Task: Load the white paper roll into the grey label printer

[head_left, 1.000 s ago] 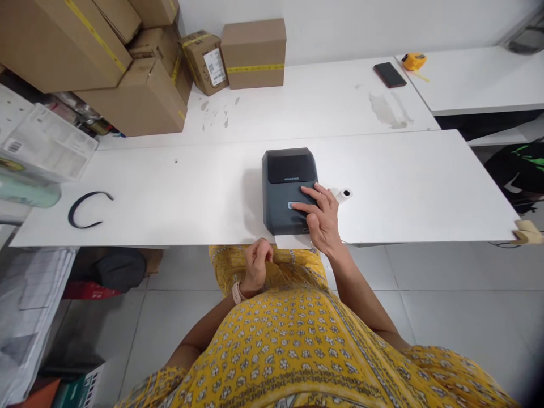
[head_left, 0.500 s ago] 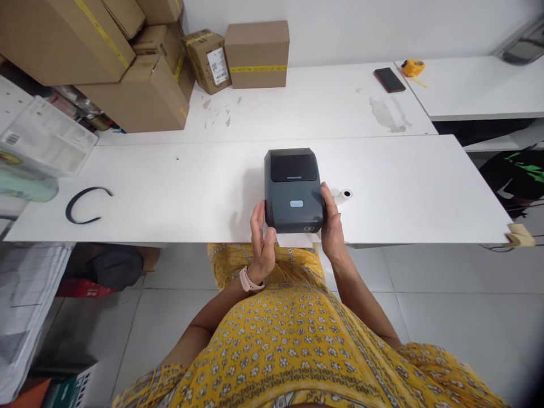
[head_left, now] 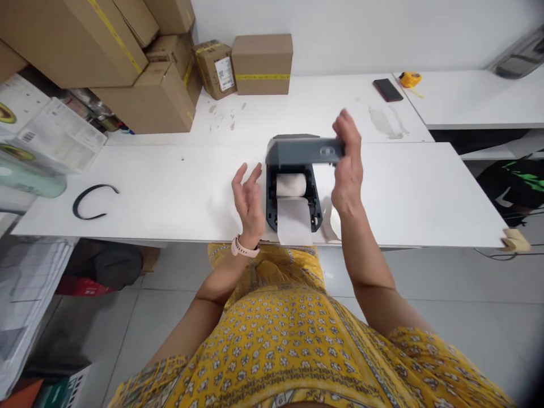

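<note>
A dark grey label printer (head_left: 271, 212) stands at the table's front edge with its lid (head_left: 301, 151) tilted up. Inside lies a white paper roll (head_left: 291, 185), and its paper strip (head_left: 294, 221) runs forward over the front edge. My right hand (head_left: 349, 153) grips the lid at its right corner, slightly blurred. To the left of the printer, my left hand (head_left: 249, 201) is raised with fingers apart, holding nothing. A white curled piece (head_left: 331, 220) shows between the printer and my right forearm; part of it is hidden.
Cardboard boxes (head_left: 262, 65) are stacked at the back left. A black headband (head_left: 80, 201) and a pale green bottle (head_left: 36, 178) are on the left. Toward the back right lie a phone (head_left: 387, 89) and a yellow tape measure (head_left: 409, 79). A padded corner (head_left: 515, 241) marks the table's right end.
The printer's lid has swung up, exposing the paper roll. My right hand rose with it from the printer's side. My left hand left the printer and moved slightly left and up.
</note>
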Tool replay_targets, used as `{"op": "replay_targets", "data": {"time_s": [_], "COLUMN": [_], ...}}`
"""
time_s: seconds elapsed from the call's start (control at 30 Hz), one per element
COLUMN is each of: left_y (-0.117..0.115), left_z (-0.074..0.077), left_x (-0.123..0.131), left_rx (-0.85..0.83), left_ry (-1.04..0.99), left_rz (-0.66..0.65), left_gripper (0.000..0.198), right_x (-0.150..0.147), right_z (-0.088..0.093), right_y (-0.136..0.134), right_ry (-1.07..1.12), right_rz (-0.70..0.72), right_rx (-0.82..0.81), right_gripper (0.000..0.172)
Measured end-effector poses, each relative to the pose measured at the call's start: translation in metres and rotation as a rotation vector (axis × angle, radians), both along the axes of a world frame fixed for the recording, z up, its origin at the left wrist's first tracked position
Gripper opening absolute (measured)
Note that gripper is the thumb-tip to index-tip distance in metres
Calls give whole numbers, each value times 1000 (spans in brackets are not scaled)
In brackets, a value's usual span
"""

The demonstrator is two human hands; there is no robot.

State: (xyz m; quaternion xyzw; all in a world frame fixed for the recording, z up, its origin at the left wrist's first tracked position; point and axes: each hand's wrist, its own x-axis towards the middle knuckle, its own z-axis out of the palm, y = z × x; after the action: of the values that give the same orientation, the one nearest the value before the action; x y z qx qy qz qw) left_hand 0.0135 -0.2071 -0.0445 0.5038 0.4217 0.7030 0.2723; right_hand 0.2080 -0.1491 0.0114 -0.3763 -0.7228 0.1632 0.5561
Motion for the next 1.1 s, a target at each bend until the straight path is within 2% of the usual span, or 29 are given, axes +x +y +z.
{"op": "replay_targets", "data": {"time_s": [0.1, 0.2, 0.33, 0.4, 0.47, 0.53, 0.6, 0.73, 0.87, 1.0, 1.07, 1.1], "left_y": [5, -3, -10, -9, -4, 4, 15, 38, 50, 50, 50, 50], "left_z": [-14, -35, -52, -52, -49, -46, -43, -36, -26, -21, -23, -24], "left_x": [-3, -4, -4, -4, -4, -6, -9, -14, -16, -13, -11, -10], "left_rx": [-108, -248, -379, -412, -431, -442, -466, -586, -676, -691, -682, -677], "left_ry": [115, 225, 244, 202, 163, 135, 140, 289, 424, 433, 411, 402], "left_rz": [38, 57, 35, -4, -22, -18, -12, -42, -58, -60, -49, -46], "left_gripper": [48, 47, 39, 37, 37, 37, 39, 49, 56, 60, 60, 60], "right_x": [-11, -18, -22, -22, -21, -18, -14, -2, 6, 2, -4, -7], "right_z": [30, 49, 58, 58, 57, 55, 51, 41, 38, 34, 23, 16], "right_y": [46, 92, 150, 171, 179, 173, 155, 114, 95, 78, 65, 60], "right_ry": [-26, -66, -71, -53, -41, -38, -72, -208, -353, -383, -453, -535], "right_rz": [-65, -125, -135, -124, -105, -83, -53, -52, -105, -158, -98, -23], "right_rx": [65, 33, -41, -80, -116, -121, -63, 108, 166, 216, 174, 115], "right_gripper": [72, 70, 68, 70, 73, 73, 76, 82, 82, 74, 66, 62]}}
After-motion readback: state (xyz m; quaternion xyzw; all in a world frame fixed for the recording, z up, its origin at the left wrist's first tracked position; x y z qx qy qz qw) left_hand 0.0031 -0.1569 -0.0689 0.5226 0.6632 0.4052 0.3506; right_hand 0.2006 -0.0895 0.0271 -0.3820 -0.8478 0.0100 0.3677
